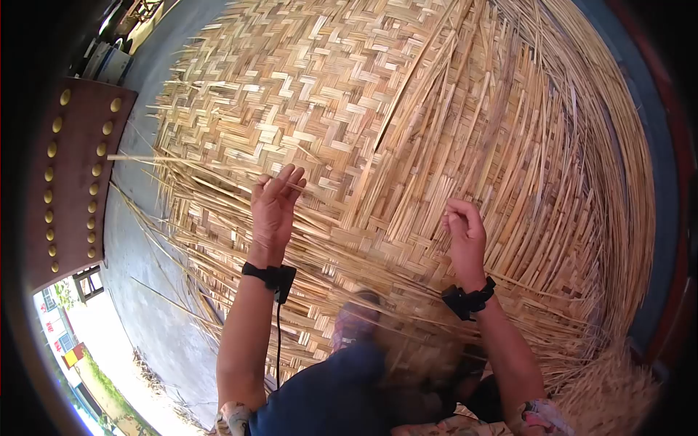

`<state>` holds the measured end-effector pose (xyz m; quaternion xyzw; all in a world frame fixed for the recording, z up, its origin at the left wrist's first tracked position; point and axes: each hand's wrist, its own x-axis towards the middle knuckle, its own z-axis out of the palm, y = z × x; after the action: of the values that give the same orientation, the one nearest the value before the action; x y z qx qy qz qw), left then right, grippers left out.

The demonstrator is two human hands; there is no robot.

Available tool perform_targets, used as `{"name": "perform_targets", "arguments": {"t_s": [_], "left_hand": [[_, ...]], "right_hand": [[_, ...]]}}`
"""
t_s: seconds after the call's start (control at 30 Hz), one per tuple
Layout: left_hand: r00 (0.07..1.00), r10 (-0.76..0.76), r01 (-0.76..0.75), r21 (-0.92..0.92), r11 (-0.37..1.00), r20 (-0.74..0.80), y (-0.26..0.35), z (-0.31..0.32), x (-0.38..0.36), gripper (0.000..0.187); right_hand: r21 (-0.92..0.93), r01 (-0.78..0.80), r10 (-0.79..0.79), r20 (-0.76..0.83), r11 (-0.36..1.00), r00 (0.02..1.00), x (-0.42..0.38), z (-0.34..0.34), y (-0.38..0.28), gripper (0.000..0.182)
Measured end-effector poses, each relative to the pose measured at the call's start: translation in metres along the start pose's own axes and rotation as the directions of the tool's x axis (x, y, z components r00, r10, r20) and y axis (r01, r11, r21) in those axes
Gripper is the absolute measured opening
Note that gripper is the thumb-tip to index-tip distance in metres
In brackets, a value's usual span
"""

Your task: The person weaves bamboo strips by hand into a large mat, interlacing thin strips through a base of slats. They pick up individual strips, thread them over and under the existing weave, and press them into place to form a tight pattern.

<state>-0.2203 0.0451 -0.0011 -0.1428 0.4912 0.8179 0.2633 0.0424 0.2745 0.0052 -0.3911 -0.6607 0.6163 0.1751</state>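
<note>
A large mat (291, 94) of flat, straw-coloured split strips, woven in a zigzag pattern, spreads over the floor in front of me. My left hand (275, 207) is raised over the mat's left-middle part, its fingers bent together around what looks like a thin reed strip (314, 195). To the right, my right hand (467, 234) hovers at or just above the weave, thumb and curled forefinger pressed together. Whatever lies in that pinch is too small to make out. Loose, unwoven strips (320, 251) run crosswise below both hands.
Long loose strips (625, 160) are heaped along the mat's right side. Grey floor (138, 269) shows at the left, beside a dark red door panel (76, 167) with gold studs. My knee and dark clothing (327, 392) are at the bottom, over the mat's near part.
</note>
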Motion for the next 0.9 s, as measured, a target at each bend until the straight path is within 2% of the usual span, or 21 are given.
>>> {"name": "perform_targets", "arguments": {"t_s": [0.03,0.1,0.13,0.2,0.3,0.4,0.5,0.53,0.63,0.73,0.83,0.87,0.9], "left_hand": [[0.995,0.015,-0.008,0.067,0.998,-0.100,-0.002,-0.006,-0.001,0.030],[0.993,0.028,-0.021,0.063,0.998,-0.111,-0.012,-0.017,0.001,0.030],[0.993,0.032,-0.025,0.058,0.998,-0.114,-0.015,-0.014,0.000,0.030],[0.990,-0.011,0.036,0.180,0.983,-0.139,-0.023,-0.004,-0.006,0.028],[0.992,-0.071,0.102,0.330,0.938,-0.105,-0.038,-0.005,-0.009,0.021],[0.986,-0.130,0.164,0.440,0.883,-0.107,-0.038,-0.008,-0.006,0.019],[0.983,-0.129,0.180,0.556,0.811,-0.131,-0.034,-0.008,-0.002,0.022],[0.983,-0.108,0.177,0.582,0.794,-0.151,-0.035,-0.007,0.001,0.023],[0.980,-0.062,0.172,0.645,0.744,-0.190,-0.040,-0.002,0.009,0.024],[0.983,-0.070,0.155,0.567,0.809,-0.169,-0.050,-0.004,0.015,0.023],[0.975,-0.085,0.176,0.478,0.860,-0.207,-0.060,0.005,0.018,0.023],[0.971,-0.090,0.185,0.453,0.872,-0.222,-0.062,0.010,0.022,0.024],[0.969,-0.100,0.197,0.467,0.862,-0.224,-0.066,0.007,0.031,0.024]], "right_hand": [[-0.167,0.068,-0.079,-0.062,0.984,0.995,-0.001,-0.024,0.008,0.014],[-0.567,0.172,-0.233,-0.036,0.806,0.972,-0.013,-0.062,0.020,0.009],[-0.665,0.195,-0.231,0.035,0.721,0.972,-0.025,-0.075,0.025,0.011],[-0.820,0.259,-0.197,0.181,0.511,0.963,-0.044,-0.092,0.026,0.014],[-0.829,0.246,0.116,0.347,0.503,0.931,-0.053,-0.105,0.010,0.013],[-0.754,0.264,0.121,0.413,0.602,0.903,-0.046,-0.111,0.003,0.018],[-0.596,0.143,0.109,0.366,0.790,0.924,-0.038,-0.117,0.011,0.017],[-0.562,0.092,0.166,0.392,0.822,0.905,-0.032,-0.121,0.020,0.016],[-0.368,-0.222,0.366,0.389,0.903,0.845,-0.022,-0.117,0.031,0.014],[-0.616,0.047,0.093,0.193,0.787,0.977,-0.006,-0.120,0.012,0.016],[-0.728,0.097,0.046,0.174,0.678,0.984,0.010,-0.127,0.008,0.019],[-0.679,0.096,0.080,0.224,0.728,0.971,0.007,-0.127,0.012,0.020],[-0.703,0.093,0.098,0.227,0.705,0.969,0.005,-0.126,0.011,0.019]]}}
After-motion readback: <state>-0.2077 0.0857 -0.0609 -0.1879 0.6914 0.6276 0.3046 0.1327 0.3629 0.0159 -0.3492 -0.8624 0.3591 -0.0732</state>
